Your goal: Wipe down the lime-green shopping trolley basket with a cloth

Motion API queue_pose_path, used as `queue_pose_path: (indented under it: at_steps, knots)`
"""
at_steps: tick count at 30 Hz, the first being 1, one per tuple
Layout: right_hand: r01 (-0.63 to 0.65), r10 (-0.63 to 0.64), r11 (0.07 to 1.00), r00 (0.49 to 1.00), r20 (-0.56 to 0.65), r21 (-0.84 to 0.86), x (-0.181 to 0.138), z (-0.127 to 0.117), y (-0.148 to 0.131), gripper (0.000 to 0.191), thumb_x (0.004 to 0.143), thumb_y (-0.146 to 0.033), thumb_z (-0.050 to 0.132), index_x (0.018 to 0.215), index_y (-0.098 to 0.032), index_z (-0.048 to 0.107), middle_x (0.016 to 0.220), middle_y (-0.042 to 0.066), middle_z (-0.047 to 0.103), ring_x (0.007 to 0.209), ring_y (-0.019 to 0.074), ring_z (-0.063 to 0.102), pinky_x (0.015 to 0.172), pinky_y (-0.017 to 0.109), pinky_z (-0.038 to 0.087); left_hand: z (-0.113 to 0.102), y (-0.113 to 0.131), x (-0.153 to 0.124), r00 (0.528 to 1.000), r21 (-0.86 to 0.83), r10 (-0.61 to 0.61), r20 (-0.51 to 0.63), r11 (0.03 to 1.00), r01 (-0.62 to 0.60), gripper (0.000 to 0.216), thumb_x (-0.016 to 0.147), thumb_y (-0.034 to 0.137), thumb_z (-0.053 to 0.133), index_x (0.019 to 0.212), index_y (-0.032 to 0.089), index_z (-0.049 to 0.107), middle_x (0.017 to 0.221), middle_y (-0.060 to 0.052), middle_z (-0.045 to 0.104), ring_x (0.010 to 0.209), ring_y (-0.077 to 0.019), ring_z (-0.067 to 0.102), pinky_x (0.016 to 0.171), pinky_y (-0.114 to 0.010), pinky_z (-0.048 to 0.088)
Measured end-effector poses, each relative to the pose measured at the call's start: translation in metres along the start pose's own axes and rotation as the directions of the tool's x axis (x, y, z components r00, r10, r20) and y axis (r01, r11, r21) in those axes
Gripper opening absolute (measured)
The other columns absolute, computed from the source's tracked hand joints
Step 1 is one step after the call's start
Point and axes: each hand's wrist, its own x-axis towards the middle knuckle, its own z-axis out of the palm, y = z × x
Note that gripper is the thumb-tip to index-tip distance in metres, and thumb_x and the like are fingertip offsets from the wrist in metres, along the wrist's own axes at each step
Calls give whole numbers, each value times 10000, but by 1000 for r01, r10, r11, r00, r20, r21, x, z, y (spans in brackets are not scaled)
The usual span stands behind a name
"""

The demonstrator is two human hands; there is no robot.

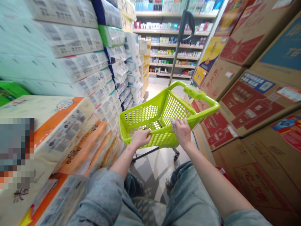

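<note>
Faded blue denim trouser legs (195, 201) lie nearest, at six o'clock, with a rolled denim sleeve (101, 194) at seven. Just beyond, from the centre toward two o'clock, stands a lime-green plastic shopping cart with lattice walls (161, 106). The left hand (141, 138) curls over its near rim; the right hand (182, 130), at five o'clock, grips a crumpled white wad (172, 121) against the same rim. The main risk looks like rolling: the cart rides on small dark castors (176, 154), so a hard push at the rim could send it off sideways. Its handle end sits close to stacked brown-and-red cardboard cartons (249, 103) at three o'clock and might knock them. Plastic-wrapped white bundles (77, 40) at ten o'clock could topple if bumped, and loosened fingers might drop the wad into the basket.
</note>
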Motion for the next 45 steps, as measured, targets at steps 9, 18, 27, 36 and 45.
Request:
queue_pose_path:
  at_steps: [9,18,27,36,45]
  knots:
    - [292,-292,956,942,165,24,-17,19,-46,354,902,-149,445,1233,-85,551,1206,148,606,1077,242,507,947,349,430,1,0,1,1000,1,-9,-5,1000,9,289,887,408,365,966,250,593,924,-44,692,853,-216,644,695,-284,426]
    - [153,-122,980,966,228,-125,13,-29,30,316,887,-159,454,1175,-150,584,1192,116,605,1023,247,504,883,338,441,3,-4,1,999,-2,27,-25,1000,-27,285,897,411,363,1003,259,580,930,-38,692,874,-220,648,703,-290,449]
    - [114,-84,986,970,228,-119,20,-22,34,318,883,-143,445,1167,-157,586,1136,108,620,999,243,495,867,331,429,-4,-12,3,986,-92,165,16,982,-163,321,917,410,348,1096,212,528,1083,-74,662,974,-213,625,784,-286,465]
    - [78,-69,995,989,130,-59,25,-7,44,302,882,-157,434,1126,-150,613,1130,125,624,992,257,505,842,362,446,-4,-54,-15,979,-55,36,199,998,-25,385,939,472,253,978,233,552,962,-49,688,903,-196,646,741,-262,458]
    - [-10,29,982,994,-102,186,2,33,23,338,909,-190,397,1155,-191,627,1171,105,606,1115,235,510,948,401,457,7,-53,-12,989,-43,-3,145,999,10,478,929,541,201,1002,228,554,953,-70,694,913,-221,653,737,-285,459]
